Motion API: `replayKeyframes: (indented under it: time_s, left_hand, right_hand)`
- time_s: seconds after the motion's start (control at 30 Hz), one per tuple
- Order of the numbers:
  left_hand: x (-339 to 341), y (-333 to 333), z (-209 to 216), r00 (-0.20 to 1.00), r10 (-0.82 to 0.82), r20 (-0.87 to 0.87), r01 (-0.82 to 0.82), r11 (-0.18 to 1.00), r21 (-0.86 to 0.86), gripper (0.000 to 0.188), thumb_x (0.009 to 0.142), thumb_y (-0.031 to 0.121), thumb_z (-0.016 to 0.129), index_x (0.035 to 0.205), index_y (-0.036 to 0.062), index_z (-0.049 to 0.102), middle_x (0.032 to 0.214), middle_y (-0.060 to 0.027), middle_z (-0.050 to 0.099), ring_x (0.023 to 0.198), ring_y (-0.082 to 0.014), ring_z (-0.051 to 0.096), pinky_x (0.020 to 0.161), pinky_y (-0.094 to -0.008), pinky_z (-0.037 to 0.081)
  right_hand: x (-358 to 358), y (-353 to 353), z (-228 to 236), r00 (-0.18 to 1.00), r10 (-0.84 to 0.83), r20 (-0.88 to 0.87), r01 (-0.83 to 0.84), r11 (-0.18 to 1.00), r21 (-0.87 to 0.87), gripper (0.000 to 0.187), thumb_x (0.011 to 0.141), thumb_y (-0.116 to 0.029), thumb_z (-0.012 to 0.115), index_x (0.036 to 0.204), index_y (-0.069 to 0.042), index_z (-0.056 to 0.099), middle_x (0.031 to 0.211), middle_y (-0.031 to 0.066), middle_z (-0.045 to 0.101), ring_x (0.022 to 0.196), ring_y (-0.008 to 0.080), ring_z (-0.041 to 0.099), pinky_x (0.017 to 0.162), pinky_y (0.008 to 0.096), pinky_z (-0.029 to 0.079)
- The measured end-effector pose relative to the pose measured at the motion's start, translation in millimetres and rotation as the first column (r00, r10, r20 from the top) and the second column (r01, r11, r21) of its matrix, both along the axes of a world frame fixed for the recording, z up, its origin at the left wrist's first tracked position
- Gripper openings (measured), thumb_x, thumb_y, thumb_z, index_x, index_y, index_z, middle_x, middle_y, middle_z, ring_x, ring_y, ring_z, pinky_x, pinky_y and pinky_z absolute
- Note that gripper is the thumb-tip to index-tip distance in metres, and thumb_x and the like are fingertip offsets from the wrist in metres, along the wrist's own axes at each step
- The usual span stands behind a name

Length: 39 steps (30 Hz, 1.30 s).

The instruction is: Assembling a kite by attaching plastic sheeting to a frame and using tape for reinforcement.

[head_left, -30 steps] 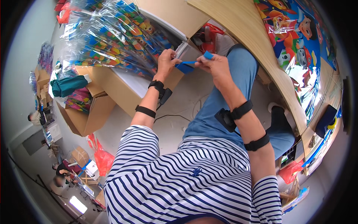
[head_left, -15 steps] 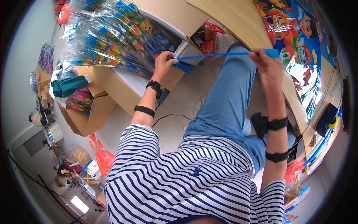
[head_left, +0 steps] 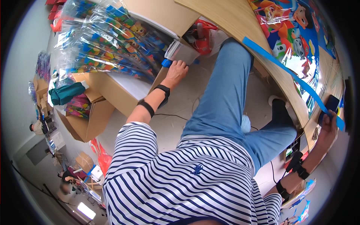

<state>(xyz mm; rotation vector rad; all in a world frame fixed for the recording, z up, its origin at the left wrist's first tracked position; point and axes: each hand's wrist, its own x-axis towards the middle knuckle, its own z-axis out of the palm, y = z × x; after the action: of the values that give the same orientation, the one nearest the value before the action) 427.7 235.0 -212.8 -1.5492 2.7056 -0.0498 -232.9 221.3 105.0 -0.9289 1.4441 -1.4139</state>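
A long, flat blue strip [head_left: 287,71] stretches over the table's edge at the right. My right hand [head_left: 327,126] pinches it near its lower right end, with the arm reached far out; the strip's other end is free near my knee. Nearer the middle, my left hand [head_left: 175,74] has loosely bent fingers and no strip in it. It is by the corner of an open cardboard box [head_left: 119,90], beside a clear plastic sleeve [head_left: 183,53] and a small blue piece [head_left: 167,63]. Whether its fingertips touch the sleeve is hard to make out.
Clear-wrapped, colourful printed packages [head_left: 112,43] fill the box. Cartoon-printed shiny sheets [head_left: 290,35] lie on the wooden table [head_left: 221,13] at right, with a dark object [head_left: 331,104] near my right hand. A smaller carton [head_left: 92,118] stands left; a cable [head_left: 170,115] crosses the floor.
My left hand has let go of the blue strip and moved slightly down. My right hand has swung out and down to the right, drawing the strip over the table's edge.
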Motion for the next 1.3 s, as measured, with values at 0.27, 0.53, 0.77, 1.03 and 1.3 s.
replayKeyframes:
  time_s: [0.27, 0.53, 0.77, 1.03, 1.3]
  left_hand:
    - [-4.4, -10.6, -26.8, 0.970, -0.021, 0.244, 0.018, 1.000, 0.014, 0.010, 0.077, 0.016, 0.060, 0.075, 0.0102, 0.068, 0.079, -0.0064, 0.064, 0.085, -0.0230, 0.060, 0.078, -0.0366, 0.043]
    - [-3.1, -11.0, -10.9, 0.991, 0.074, 0.111, -0.086, 0.991, 0.104, 0.005, 0.079, 0.013, 0.061, 0.079, 0.0116, 0.065, 0.077, -0.0074, 0.067, 0.081, -0.0245, 0.065, 0.074, -0.0365, 0.045]
    - [-4.8, -16.6, 21.8, 0.916, 0.358, -0.180, -0.291, 0.903, 0.316, 0.020, 0.072, 0.000, 0.063, 0.088, 0.0114, 0.067, 0.079, -0.0113, 0.068, 0.085, -0.0315, 0.065, 0.072, -0.0430, 0.050]
    - [-6.5, -24.7, 30.6, 0.820, 0.431, -0.378, -0.244, 0.859, 0.450, 0.027, 0.068, -0.006, 0.062, 0.090, 0.0080, 0.067, 0.082, -0.0124, 0.065, 0.090, -0.0359, 0.064, 0.074, -0.0463, 0.049]
    - [-7.4, -26.0, 41.2, 0.940, 0.299, -0.163, -0.206, 0.880, 0.427, 0.031, 0.070, -0.007, 0.063, 0.097, 0.0087, 0.065, 0.085, -0.0158, 0.063, 0.094, -0.0368, 0.063, 0.077, -0.0438, 0.050]
  right_hand:
    - [18.9, 19.0, -4.1, 0.991, -0.097, 0.096, 0.087, 0.991, 0.103, 0.022, 0.099, -0.011, 0.058, 0.107, 0.009, 0.063, 0.101, 0.0147, 0.066, 0.075, 0.0128, 0.052, 0.077, 0.0271, 0.047]
    - [34.7, 8.6, -13.3, 0.994, -0.056, 0.096, 0.045, 0.993, 0.106, 0.023, 0.100, -0.013, 0.057, 0.106, 0.008, 0.064, 0.098, 0.0111, 0.065, 0.073, 0.0116, 0.051, 0.078, 0.0270, 0.046]
    - [35.3, 12.2, -14.8, 0.994, -0.093, 0.055, 0.087, 0.991, 0.100, 0.022, 0.100, -0.012, 0.057, 0.108, 0.008, 0.063, 0.099, 0.0105, 0.066, 0.072, 0.0101, 0.053, 0.080, 0.0275, 0.050]
    - [38.4, 12.8, -14.6, 0.991, -0.068, 0.117, 0.051, 0.989, 0.142, 0.025, 0.099, -0.013, 0.058, 0.105, 0.010, 0.064, 0.093, 0.0098, 0.064, 0.074, 0.0120, 0.051, 0.081, 0.0273, 0.046]
    - [73.0, 12.3, -10.6, 0.988, -0.152, 0.008, 0.150, 0.981, 0.126, 0.024, 0.099, -0.014, 0.059, 0.104, 0.010, 0.064, 0.094, 0.0102, 0.065, 0.072, 0.0102, 0.052, 0.078, 0.0259, 0.046]
